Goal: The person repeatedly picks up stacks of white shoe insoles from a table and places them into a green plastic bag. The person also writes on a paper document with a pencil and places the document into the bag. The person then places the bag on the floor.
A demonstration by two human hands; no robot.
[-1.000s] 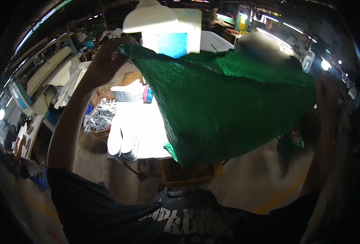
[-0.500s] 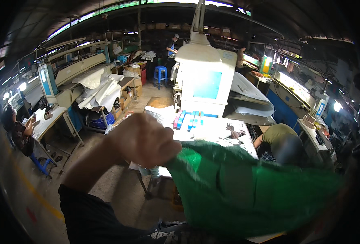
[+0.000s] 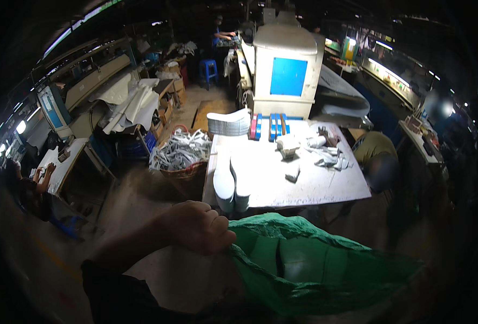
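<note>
My left hand is closed in a fist round the left edge of a green woven plastic sack. The sack's mouth gapes toward me. Pale, blocky contents show dimly inside it, too dark to name. Its far right corner fades into shadow, and my right hand is not visible there. Just beyond the sack, stacked white sole-shaped pieces stand at the near left of a white worktable. Another pile of white curved pieces lies at the table's back left.
Red and blue strip-like blocks and crumpled offcuts lie on the table. Behind stands a cream machine. A basket of scraps sits left of the table. One person bends at the right; another person works far left.
My left fist has come down with the sack's edge, from in front of the table to below its near edge. The sack's mouth now shows wider, with contents visible inside.
</note>
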